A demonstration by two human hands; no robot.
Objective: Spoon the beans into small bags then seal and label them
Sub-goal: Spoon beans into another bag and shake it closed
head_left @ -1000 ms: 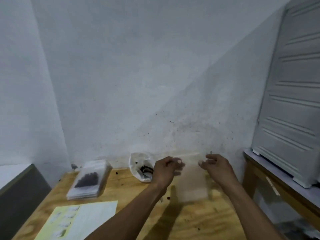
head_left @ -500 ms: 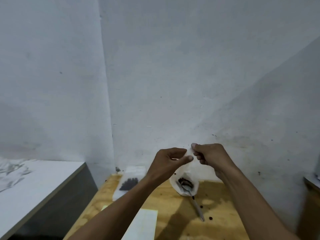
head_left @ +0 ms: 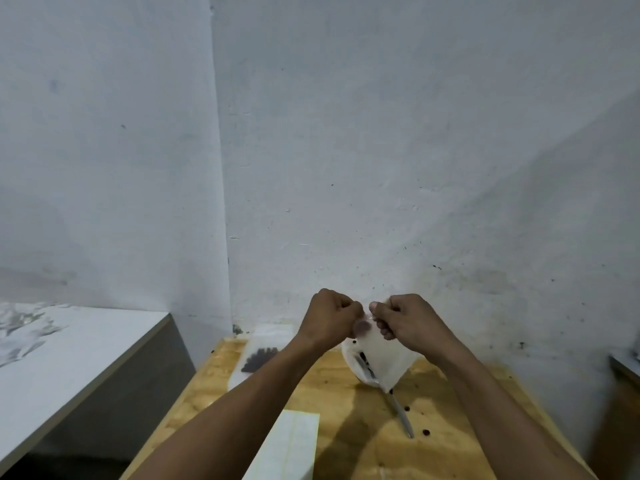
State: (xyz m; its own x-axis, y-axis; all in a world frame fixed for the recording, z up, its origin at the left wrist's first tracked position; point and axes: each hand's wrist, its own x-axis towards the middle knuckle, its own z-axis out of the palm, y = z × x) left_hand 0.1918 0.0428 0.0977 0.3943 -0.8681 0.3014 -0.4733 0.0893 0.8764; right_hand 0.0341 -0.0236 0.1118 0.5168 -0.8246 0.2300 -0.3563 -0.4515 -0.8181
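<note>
— Pinching the top edge of a small clear bag (head_left: 382, 358), both hands are raised above the wooden table (head_left: 346, 410). I see the left hand (head_left: 329, 318) curled into a fist at the bag's left corner and the right hand (head_left: 405, 318) clenched on the corner next to it, knuckles almost meeting.

— Where does the bag lie against the fingers?

— It hangs below them. The upper rim disappears between thumb and fingers of each hand, and the film drops to a point just over the table. One dark bean (head_left: 363, 328) shows through the plastic right beside the left thumb.

— And the bean supply?

— Behind the hanging film sits a white bag of beans (head_left: 353, 358) with a metal spoon (head_left: 401, 414) resting in it, handle stretched toward me across the wood. A few loose beans (head_left: 426, 432) lie near the handle tip. To the left, a stack of filled clear bags (head_left: 258, 360) rests against the wall, and a label sheet (head_left: 287, 445) is nearest me, cut off by the bottom edge.

— Anything you can't make out?

— Whether the bag's mouth is open or pressed closed; the fingers cover it. The spoon's bowl is veiled by the film, and a grey counter (head_left: 69, 348) runs off the left side.
</note>
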